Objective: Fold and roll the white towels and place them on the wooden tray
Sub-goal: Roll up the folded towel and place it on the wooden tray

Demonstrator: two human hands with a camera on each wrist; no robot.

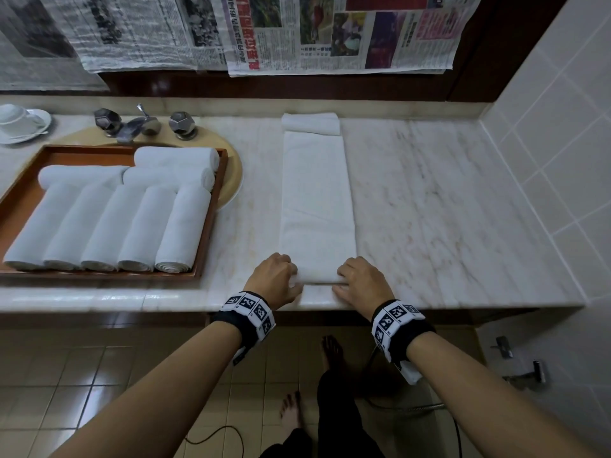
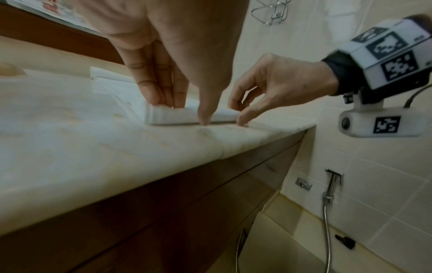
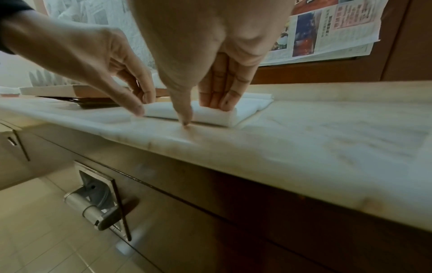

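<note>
Towel being worked: a long folded white towel [image 1: 317, 193] is laid flat on the marble worktop [image 1: 446, 200], stretched from the front edge back toward the wall, just right of the wooden tray [image 1: 211, 206]. The near end is curled up into a small starter roll.

Left hand: the left hand [image 1: 276, 277] is planted on the left end of that roll, fingers [image 2: 151, 86] curled over the top and thumb tucked at the front against the worktop, so the roll is held.

Right hand: the right hand [image 1: 360, 279] is set on the right end of the roll the same way, fingers [image 3: 224, 86] over the top, thumb down at the front edge, pinching it.

Spare towel: a small folded white towel [image 1: 310, 123] is parked at the far end of the long one, touching it.

Tray: eight rolled towels [image 1: 109, 223] are counted in it, five side by side at the front and three laid crosswise behind.

Behind the tray: a faucet [image 1: 139, 124] is seen, and a cup on a saucer [image 1: 20, 122] off to its far left.
</note>
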